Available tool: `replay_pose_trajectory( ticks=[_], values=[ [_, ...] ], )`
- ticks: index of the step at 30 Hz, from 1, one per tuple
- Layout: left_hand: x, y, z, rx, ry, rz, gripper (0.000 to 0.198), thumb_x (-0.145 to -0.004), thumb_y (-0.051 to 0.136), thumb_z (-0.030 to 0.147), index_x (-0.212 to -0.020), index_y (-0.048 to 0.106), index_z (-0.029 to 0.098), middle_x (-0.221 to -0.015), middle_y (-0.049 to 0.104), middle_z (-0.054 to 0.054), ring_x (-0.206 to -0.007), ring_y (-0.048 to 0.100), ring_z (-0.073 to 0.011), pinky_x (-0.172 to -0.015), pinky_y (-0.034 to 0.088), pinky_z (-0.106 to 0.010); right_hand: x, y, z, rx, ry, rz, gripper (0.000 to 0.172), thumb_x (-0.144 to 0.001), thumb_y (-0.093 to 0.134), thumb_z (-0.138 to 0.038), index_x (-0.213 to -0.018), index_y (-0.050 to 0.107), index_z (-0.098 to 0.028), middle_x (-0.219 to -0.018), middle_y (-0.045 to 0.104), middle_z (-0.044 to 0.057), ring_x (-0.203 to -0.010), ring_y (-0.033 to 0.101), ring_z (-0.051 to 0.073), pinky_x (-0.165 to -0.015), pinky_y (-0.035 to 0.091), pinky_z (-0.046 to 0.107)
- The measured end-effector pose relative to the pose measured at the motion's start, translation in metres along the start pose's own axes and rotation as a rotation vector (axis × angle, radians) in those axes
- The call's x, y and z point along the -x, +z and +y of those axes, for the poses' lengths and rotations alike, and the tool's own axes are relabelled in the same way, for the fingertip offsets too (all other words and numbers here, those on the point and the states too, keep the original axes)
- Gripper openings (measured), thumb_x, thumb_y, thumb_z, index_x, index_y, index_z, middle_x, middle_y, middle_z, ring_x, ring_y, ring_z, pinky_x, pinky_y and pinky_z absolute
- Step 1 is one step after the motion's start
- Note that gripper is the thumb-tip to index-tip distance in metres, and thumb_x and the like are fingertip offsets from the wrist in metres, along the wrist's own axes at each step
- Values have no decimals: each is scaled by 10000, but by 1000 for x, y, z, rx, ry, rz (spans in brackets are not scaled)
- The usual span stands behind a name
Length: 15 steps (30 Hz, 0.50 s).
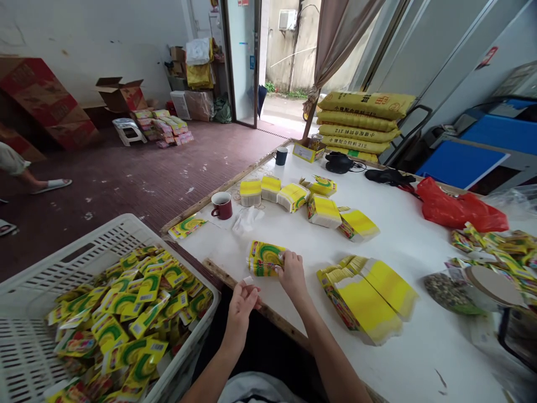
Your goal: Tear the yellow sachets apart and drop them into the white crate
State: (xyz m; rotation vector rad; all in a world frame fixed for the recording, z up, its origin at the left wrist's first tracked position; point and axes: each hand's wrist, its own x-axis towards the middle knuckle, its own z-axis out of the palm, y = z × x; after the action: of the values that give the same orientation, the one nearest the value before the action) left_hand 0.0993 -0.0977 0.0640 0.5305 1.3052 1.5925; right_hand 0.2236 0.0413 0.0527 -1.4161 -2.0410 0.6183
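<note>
In the head view, my right hand is closed on the right end of a small stack of yellow and green printed cards lying at the front of the white table. My left hand is just off the table edge with its fingers curled. A small white piece, too small to name, shows at those fingertips. To the right of my right hand, a large fanned group of yellow card stacks rests on the table. Behind my hands, several smaller yellow card stacks stand in a curved row.
A white plastic basket full of yellow packets stands at my left. On the table are a maroon mug, a dark mug, crumpled tissue, a red plastic bag and a lidded jar. Yellow sacks are piled behind.
</note>
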Motion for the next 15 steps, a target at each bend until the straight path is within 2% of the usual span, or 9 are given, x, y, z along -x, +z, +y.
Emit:
replay_pose_trajectory(
  ticks=[2, 5, 8, 10, 12, 15],
  values=[
    [1, 1, -3, 15, -19, -8, 593, -769, 782, 581, -1162, 595, 179, -1013, 673, -78, -794, 643, -156, -666, 531, -259, 1, -3, -3, -57, 8, -3, 211, -771, 577, -97, -924, 510, -225, -881, 612, 50, -894, 570, 259, -788, 455, 372],
    [-1, 3, -3, 102, 13, 14, 664, -722, 800, 623, -1187, 579, 203, -1149, 660, -112, -992, 669, -224, -786, 575, -330, 9, -10, -11, -148, 30, -41, 174, -792, 548, -167, -914, 449, -242, -734, 545, -24, -677, 553, 199, -629, 441, 306],
    [-8, 9, 8, 199, 113, -6, 703, -668, 789, 697, -1143, 604, 213, -1182, 660, -124, -1138, 641, -284, -890, 572, -395, 28, -16, -29, -323, -22, -191, 199, -770, 592, -222, -854, 417, -264, -663, 498, -64, -572, 502, 157, -542, 413, 261],
    [-13, 14, 19, 217, 146, 0, 674, -663, 742, 753, -1044, 634, 207, -1055, 685, -110, -1074, 661, -291, -849, 583, -399, 45, -17, -45, -598, -79, -370, 205, -783, 635, -266, -839, 438, -267, -707, 521, -47, -609, 499, 152, -556, 416, 255],
    [-17, 18, 29, 205, 172, 47, 629, -699, 654, 803, -914, 625, 212, -883, 666, -72, -926, 679, -265, -774, 591, -387, 60, -14, -60, -888, -71, -501, 286, -793, 698, -369, -866, 441, -266, -770, 529, -33, -654, 496, 148, -582, 419, 252],
    [-22, 18, 37, 64, 234, 111, 623, -781, 473, 845, -768, 542, 226, -695, 549, -9, -743, 635, -207, -721, 583, -355, 71, -8, -75, -1075, -18, -518, 469, -720, 804, -461, -900, 419, -262, -828, 498, -35, -710, 478, 140, -637, 422, 252]
  ],
)
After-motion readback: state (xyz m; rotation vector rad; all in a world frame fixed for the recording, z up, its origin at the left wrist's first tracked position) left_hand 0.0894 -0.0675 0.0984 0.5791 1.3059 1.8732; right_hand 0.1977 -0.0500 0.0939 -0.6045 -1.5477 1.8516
